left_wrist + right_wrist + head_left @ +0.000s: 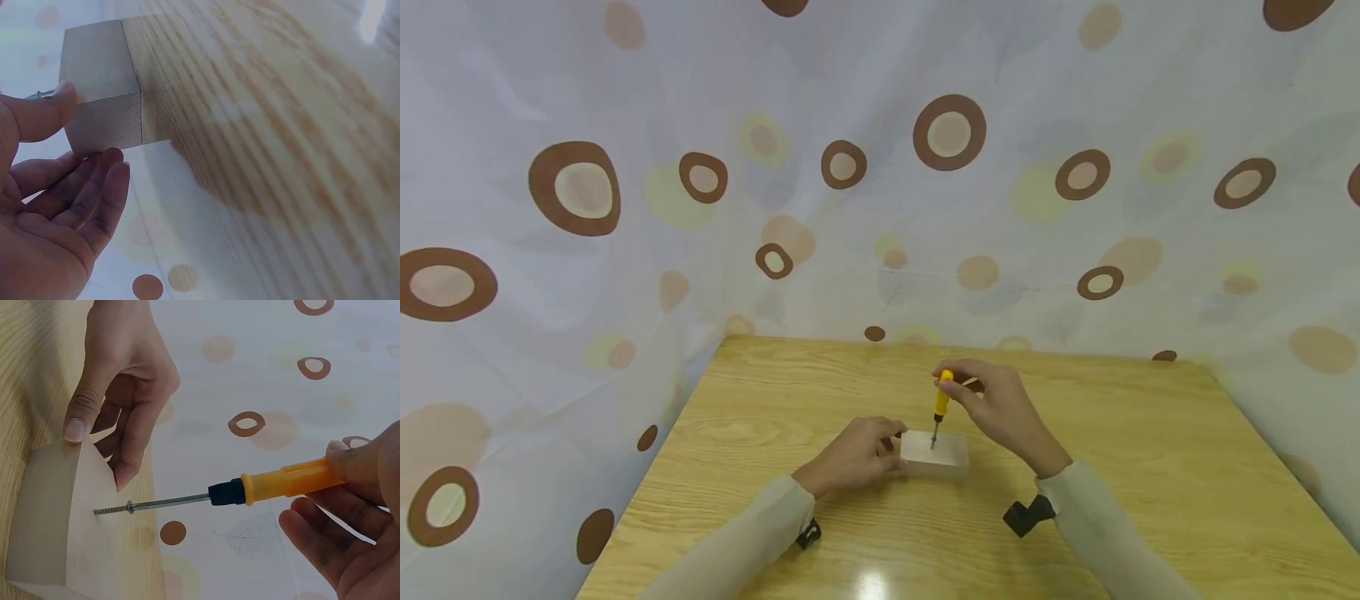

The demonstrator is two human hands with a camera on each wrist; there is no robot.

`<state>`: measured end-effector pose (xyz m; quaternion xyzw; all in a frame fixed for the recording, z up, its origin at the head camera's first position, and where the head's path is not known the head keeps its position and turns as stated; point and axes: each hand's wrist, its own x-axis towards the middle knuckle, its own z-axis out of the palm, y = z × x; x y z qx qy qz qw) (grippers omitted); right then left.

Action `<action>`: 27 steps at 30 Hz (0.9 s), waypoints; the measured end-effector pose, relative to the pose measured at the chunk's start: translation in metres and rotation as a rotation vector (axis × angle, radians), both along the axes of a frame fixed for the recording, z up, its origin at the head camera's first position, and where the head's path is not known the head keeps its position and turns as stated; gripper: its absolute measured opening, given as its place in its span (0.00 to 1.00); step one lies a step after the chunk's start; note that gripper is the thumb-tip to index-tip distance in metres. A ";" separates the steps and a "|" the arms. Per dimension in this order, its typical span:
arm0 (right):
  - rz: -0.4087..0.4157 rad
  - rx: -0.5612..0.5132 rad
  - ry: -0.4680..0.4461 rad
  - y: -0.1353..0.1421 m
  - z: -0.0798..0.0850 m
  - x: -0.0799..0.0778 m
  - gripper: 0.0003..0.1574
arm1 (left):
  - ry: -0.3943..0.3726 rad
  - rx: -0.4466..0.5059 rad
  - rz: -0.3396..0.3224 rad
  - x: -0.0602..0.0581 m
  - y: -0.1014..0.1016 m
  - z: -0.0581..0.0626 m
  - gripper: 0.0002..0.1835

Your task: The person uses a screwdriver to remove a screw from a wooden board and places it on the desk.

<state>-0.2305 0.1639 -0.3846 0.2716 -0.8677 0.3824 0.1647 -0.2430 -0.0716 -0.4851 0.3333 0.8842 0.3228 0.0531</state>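
Note:
A pale wooden block lies on the table, and my left hand grips its left end between thumb and fingers. In the left wrist view the thumb presses one side of the block and fingertips sit at its end. My right hand holds a screwdriver by its yellow handle, almost upright over the block. Its shank runs to the head of a threaded screw. The screw's tip is at the block's top face, with much of the thread showing above the wood.
The wood-grain table spreads out around the block. Behind it and at both sides hangs a white sheet with brown and yellow spots. Dark straps with small mounts sit at the wrists.

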 end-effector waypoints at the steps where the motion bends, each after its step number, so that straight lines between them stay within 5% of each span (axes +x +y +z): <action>1: -0.007 -0.010 -0.010 0.000 -0.001 0.000 0.13 | -0.003 -0.003 0.002 0.000 0.000 0.000 0.27; 9: -0.130 -0.107 -0.065 -0.001 -0.008 0.001 0.19 | 0.019 -0.012 -0.001 -0.001 -0.001 -0.003 0.26; 18: 0.042 -0.107 -0.145 0.007 -0.004 -0.003 0.12 | 0.026 -0.012 -0.007 -0.002 -0.001 -0.003 0.27; 27: -0.112 -0.127 -0.078 -0.001 -0.008 0.001 0.22 | -0.002 -0.024 0.018 -0.002 0.000 -0.004 0.27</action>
